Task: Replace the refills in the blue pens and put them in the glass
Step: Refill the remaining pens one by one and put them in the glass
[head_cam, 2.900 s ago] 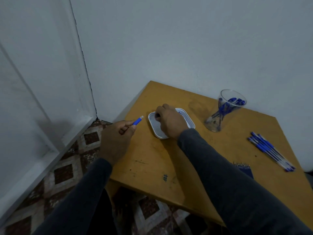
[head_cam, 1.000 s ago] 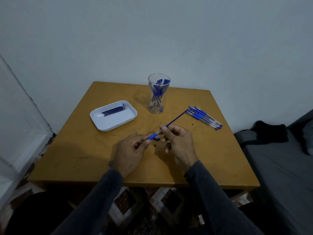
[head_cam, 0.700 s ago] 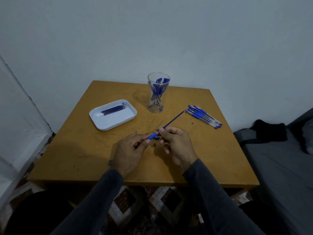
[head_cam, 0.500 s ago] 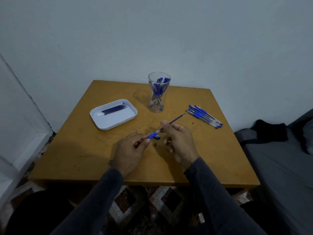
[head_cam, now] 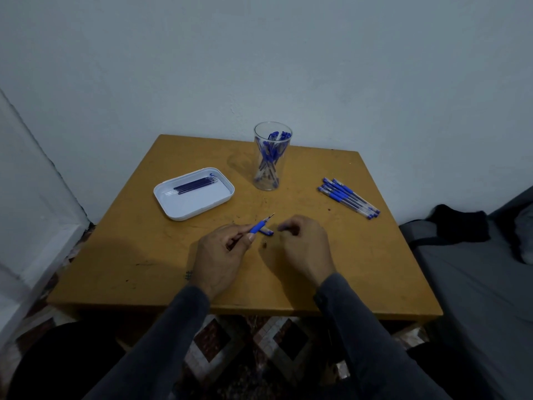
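My left hand (head_cam: 219, 255) pinches a blue pen barrel (head_cam: 258, 227) by its grip, just above the table, and the thin refill tip pokes out toward the glass. My right hand (head_cam: 305, 246) hovers just right of it with its fingers loosely curled, and I see nothing in it. A blue pen part (head_cam: 267, 232) lies on the table under the barrel, with a tiny dark piece (head_cam: 264, 243) beside it. The clear glass (head_cam: 259, 180) at the back centre holds several blue pens. Several more blue pens (head_cam: 347, 197) lie in a row at the right.
A white tray (head_cam: 173, 215) at the back left holds several dark refills (head_cam: 193, 184). The yellow wooden table (head_cam: 360, 269) stands against a white wall. A grey bed with a black cloth (head_cam: 458, 226) adjoins the right edge. Patterned floor tiles show below.
The long refill that stuck out of the barrel has gone in, and only its tip shows. My right hand has let go of it and drawn back to the right.
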Motion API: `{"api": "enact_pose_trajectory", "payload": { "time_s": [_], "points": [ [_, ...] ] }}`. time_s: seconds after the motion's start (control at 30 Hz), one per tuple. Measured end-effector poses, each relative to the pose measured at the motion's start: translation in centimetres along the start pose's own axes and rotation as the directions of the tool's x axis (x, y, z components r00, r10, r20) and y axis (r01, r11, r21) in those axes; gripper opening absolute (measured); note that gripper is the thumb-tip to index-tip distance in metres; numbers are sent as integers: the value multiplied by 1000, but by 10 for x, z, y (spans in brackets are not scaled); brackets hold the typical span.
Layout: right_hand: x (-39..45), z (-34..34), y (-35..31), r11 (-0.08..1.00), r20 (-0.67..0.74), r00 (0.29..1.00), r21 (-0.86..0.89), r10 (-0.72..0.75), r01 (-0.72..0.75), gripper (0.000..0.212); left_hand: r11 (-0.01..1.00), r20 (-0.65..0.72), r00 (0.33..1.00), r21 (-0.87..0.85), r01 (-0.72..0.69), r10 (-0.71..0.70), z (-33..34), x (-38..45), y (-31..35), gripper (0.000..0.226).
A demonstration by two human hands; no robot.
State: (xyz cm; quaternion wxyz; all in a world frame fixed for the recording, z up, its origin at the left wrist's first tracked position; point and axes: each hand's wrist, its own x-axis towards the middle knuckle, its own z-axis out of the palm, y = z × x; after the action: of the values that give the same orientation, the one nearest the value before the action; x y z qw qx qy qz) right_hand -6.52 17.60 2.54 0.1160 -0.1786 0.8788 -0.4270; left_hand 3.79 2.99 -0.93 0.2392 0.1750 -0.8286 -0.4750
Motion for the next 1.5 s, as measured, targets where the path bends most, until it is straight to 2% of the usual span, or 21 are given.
{"api": "enact_pose_trajectory", "payload": {
  "time_s": [0.1, 0.23, 0.33, 0.4, 0.47, 0.57, 0.63, 0.8, 1.33, 1.47, 1.5],
  "points": [
    [-5, 8, -2, 985, 126, 992, -166, -26, 47, 19, 1000, 15, 1000, 9, 1, -1, 0, 0, -1, 27],
    [-1, 21, -12, 967, 139, 990, -257, 29, 8, 34, 1000, 17, 1000, 24, -2, 2, 0, 0, -1, 27],
    [4, 23, -17, 927, 190, 980, -375, 68, 8, 29, 999, 22, 1000, 37, -5, 4, 0, 0, -1, 27],
    [2, 22, -11, 964, 117, 993, -261, -13, 44, 17, 999, 27, 1000, 36, -2, 1, 0, 0, -2, 27],
    [-4, 18, -3, 998, -17, 998, 27, -59, 60, 7, 999, 28, 1000, 46, -7, 6, 1, 0, -4, 27],
    [-5, 6, -2, 907, -85, 996, 420, 33, 5, 7, 999, 16, 1000, 45, -16, 16, 2, 0, -5, 26],
    [-3, -2, -4, 840, -54, 997, 542, 53, -15, 10, 998, 21, 1000, 55, -14, 13, 3, 0, -5, 27],
    [-3, -4, -1, 840, 41, 999, 543, -25, -1, 10, 995, 33, 999, 94, -25, 22, 3, 0, -5, 28],
    [0, -8, 0, 880, 139, 990, 473, -32, -38, 9, 995, 40, 998, 90, -48, 45, 3, 0, -7, 27],
    [1, -5, 0, 940, 45, 999, 342, -11, -5, 46, 995, 41, 998, 79, -55, 52, 3, -1, -8, 27],
    [2, -5, 1, 941, 31, 999, 340, -8, -3, 50, 995, 40, 998, 80, -57, 54, 3, 0, -8, 27]
  ]
}}
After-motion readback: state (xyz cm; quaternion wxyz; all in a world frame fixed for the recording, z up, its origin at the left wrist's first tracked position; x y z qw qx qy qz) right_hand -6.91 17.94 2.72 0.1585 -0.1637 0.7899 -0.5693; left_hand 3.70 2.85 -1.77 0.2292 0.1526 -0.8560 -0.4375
